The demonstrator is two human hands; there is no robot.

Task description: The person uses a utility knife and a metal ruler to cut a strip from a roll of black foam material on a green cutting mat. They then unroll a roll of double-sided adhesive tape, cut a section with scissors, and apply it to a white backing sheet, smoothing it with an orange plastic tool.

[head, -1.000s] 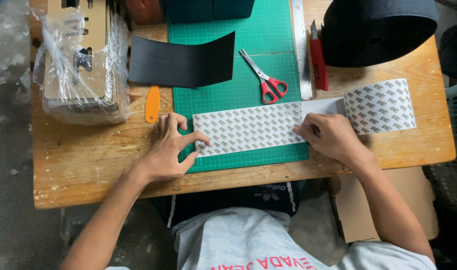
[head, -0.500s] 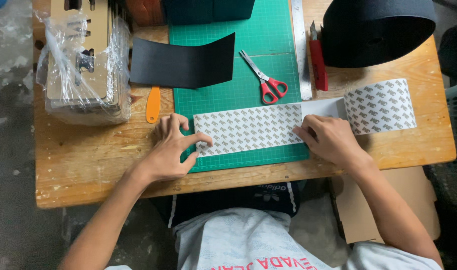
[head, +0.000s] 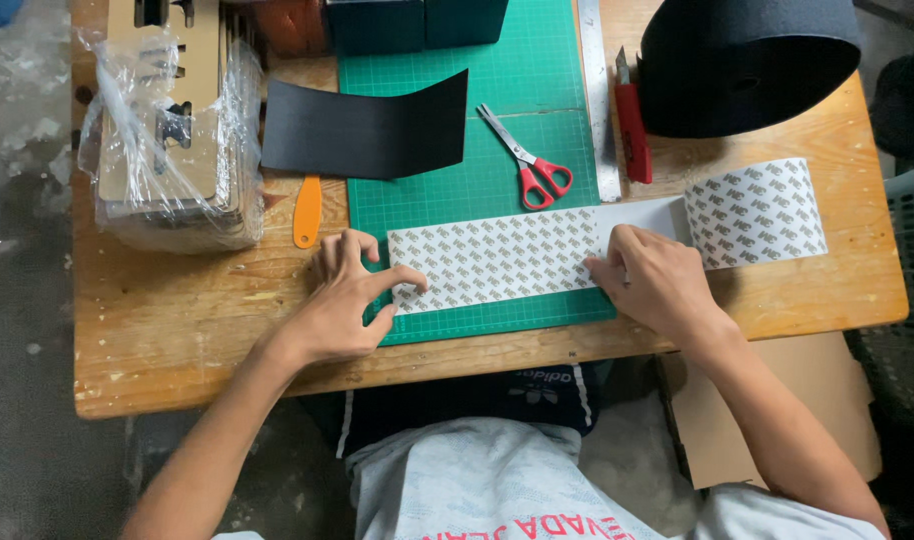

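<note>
The patterned strip (head: 497, 262) lies flat along the front edge of the cutting mat (head: 457, 195), its long axis running left to right; the right end continues past the mat's right edge toward a roll (head: 757, 212) on the table (head: 177, 330). The left hand (head: 342, 305) presses the strip's left end, fingers spread, pinching nothing. The right hand (head: 657, 280) rests flat, fingers together, where the patterned section meets a plain white section. The strip appears thin, light and flexible, likely to crease; hold it flat near the ends. Scissors (head: 527, 160) lie behind it.
</note>
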